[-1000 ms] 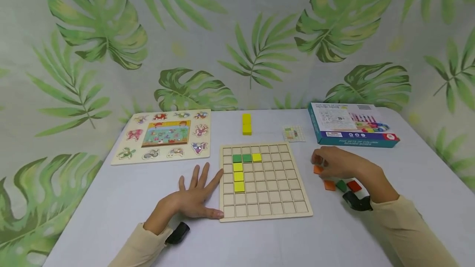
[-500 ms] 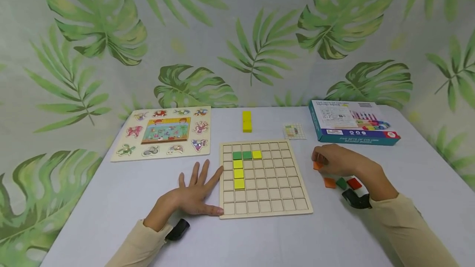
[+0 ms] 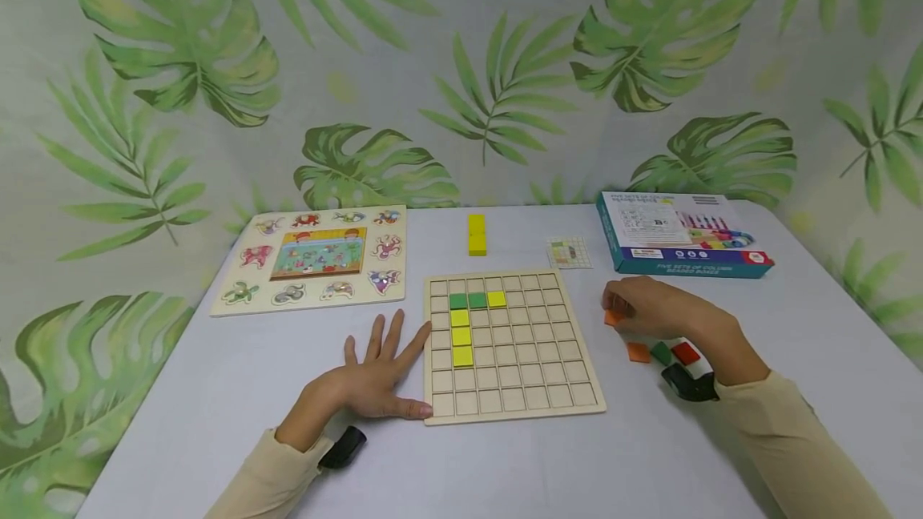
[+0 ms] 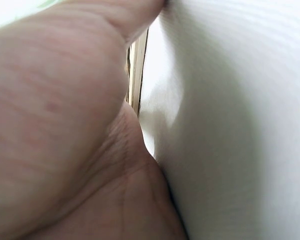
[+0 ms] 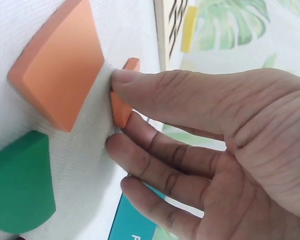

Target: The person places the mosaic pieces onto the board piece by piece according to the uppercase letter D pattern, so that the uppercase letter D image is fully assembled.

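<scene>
My left hand (image 3: 371, 385) lies with fingers spread, its thumb and index finger touching the left edge of the wooden grid board (image 3: 534, 375). Two green tiles (image 3: 468, 301) and several yellow tiles (image 3: 461, 336) sit in the board's cells as a corner shape. To the right of the board, my right hand (image 3: 656, 311) pinches an orange tile (image 5: 121, 111) between thumb and fingers, low over the white cloth. Close by its wrist lie another orange tile (image 3: 638, 352), a green tile (image 3: 660, 353) and a red tile (image 3: 686, 353).
Behind the board stand yellow blocks (image 3: 477, 235) and a small pattern card (image 3: 570, 253). A sea-animal puzzle board (image 3: 339, 290) lies at the back left. At the back right is a teal box (image 3: 692, 259). A leaf-print cloth hangs behind the table.
The whole head view has shifted slightly, so things appear a little higher. Both hands stay in nearly the same place, the right still at the orange tile.
</scene>
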`<state>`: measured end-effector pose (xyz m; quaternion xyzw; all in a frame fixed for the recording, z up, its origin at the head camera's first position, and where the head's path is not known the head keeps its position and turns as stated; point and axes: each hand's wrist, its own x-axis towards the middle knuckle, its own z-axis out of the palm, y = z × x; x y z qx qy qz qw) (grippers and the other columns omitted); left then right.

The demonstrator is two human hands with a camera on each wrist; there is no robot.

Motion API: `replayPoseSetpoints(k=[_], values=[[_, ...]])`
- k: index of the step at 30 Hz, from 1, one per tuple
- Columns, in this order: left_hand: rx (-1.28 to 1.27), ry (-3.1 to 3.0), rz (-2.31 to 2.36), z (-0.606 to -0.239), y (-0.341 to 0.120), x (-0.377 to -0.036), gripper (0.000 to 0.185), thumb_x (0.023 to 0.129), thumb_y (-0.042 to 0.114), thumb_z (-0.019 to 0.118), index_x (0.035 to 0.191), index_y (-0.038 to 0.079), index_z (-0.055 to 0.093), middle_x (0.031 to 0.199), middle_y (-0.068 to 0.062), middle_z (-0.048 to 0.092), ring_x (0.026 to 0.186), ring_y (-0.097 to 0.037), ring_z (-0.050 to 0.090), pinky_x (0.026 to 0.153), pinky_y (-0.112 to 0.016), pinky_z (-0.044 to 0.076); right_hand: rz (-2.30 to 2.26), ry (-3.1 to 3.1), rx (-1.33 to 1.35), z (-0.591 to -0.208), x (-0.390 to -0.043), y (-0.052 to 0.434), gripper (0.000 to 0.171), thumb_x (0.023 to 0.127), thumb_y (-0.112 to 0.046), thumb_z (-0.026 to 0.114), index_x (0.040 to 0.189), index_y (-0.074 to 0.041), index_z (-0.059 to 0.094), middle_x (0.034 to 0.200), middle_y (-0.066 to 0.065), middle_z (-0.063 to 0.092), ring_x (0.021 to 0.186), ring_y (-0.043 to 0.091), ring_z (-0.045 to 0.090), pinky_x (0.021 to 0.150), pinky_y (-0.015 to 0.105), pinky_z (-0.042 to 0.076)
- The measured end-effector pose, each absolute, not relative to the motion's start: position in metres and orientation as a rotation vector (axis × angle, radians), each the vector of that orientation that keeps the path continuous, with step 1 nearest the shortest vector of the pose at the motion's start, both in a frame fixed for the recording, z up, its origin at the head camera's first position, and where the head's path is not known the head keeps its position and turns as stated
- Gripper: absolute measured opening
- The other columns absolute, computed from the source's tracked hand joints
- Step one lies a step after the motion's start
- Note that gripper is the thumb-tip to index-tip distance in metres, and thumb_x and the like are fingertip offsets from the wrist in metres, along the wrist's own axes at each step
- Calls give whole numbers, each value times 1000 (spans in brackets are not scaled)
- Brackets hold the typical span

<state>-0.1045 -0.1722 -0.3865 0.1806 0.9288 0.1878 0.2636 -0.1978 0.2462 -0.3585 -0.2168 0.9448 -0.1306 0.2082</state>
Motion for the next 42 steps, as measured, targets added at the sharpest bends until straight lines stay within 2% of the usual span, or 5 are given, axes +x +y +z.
replayPoseSetpoints(k=[8,20,34,42], values=[[495,2506,517,-387,-173,-105,115,83,66,69,162,27,-4,163,-18,-27,147,-44,-30,106,-78,-15,-363,2667,-670,-360,-199,245,22,90,-15,73,109,-9,65,90,-1,60,83,17,53,78,34,51],[481,2522,522,-390,-174,-108,120,76,74,68,162,30,-1,165,-18,-25,148,-44,-28,106,-77,-17,-348,2705,-713,-361,-199,234,19,90,-18,74,107,-11,67,90,-1,60,83,17,53,78,34,50],[484,2519,481,-388,-174,-107,117,79,71,68,162,27,-2,165,-19,-24,148,-44,-28,107,-77,-15,-356,2746,-824,-358,-188,222,22,91,-22,74,110,-12,69,93,-3,61,86,16,55,78,34,49],[465,2530,477,-391,-173,-107,118,80,69,70,162,27,-3,164,-17,-26,148,-43,-28,107,-77,-14,-373,2710,-963,-354,-178,203,24,90,-18,76,113,-13,72,96,-5,63,87,15,56,79,33,50]])
